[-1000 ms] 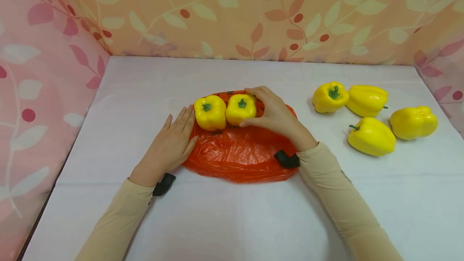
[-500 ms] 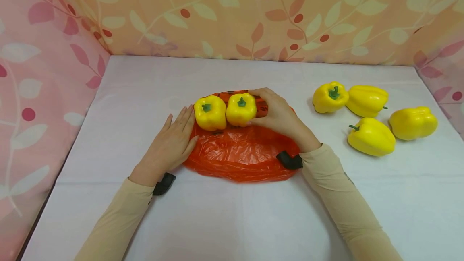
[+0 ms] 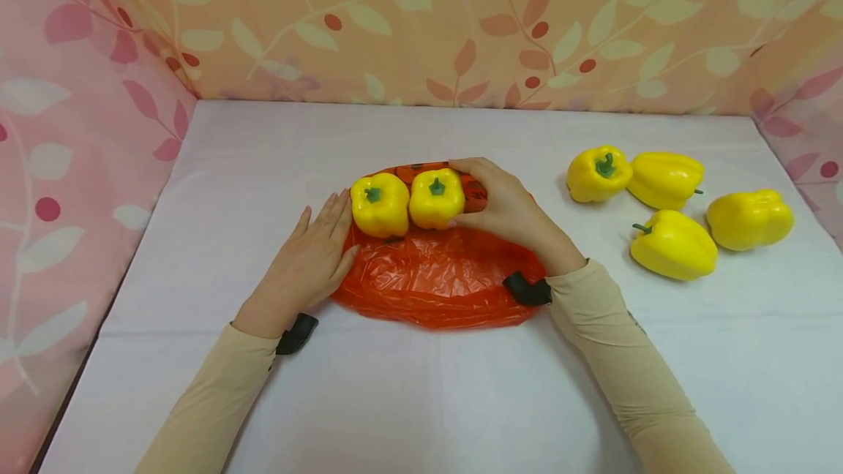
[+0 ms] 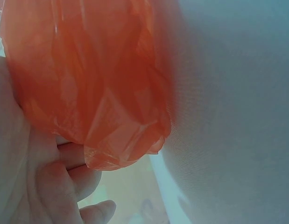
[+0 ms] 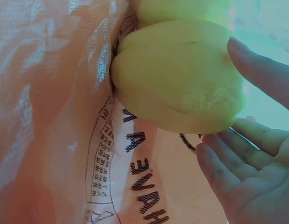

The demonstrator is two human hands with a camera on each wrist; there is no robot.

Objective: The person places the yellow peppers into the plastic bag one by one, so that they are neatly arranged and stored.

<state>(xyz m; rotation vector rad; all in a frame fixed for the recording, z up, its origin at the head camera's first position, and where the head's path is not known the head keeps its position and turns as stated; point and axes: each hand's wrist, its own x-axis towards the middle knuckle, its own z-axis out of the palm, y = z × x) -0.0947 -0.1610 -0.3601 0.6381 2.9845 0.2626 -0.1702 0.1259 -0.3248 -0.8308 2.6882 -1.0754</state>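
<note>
Two yellow bell peppers stand side by side, stems up, on a red plastic bag: a left pepper (image 3: 380, 205) and a right pepper (image 3: 437, 199). My left hand (image 3: 306, 262) rests with straight fingers along the bag's left edge, its fingertips beside the left pepper. In the left wrist view a fold of the bag (image 4: 102, 84) lies against that hand. My right hand (image 3: 503, 203) stands at the right pepper's right side, thumb and fingers spread apart. The right wrist view shows its thumb and fingertips close to the pepper (image 5: 177, 77), with printed lettering on the bag (image 5: 149, 186) below.
Several more yellow bell peppers lie at the right of the white table (image 3: 421, 401): one stem-up pepper (image 3: 598, 174), and others on their sides, such as the front pepper (image 3: 675, 246) and the far-right pepper (image 3: 751, 220). A patterned curtain (image 3: 421, 28) borders the back.
My right hand has shifted slightly right, loosening its hold on the right pepper, which now stands by itself. My left hand and the left pepper stay in place.
</note>
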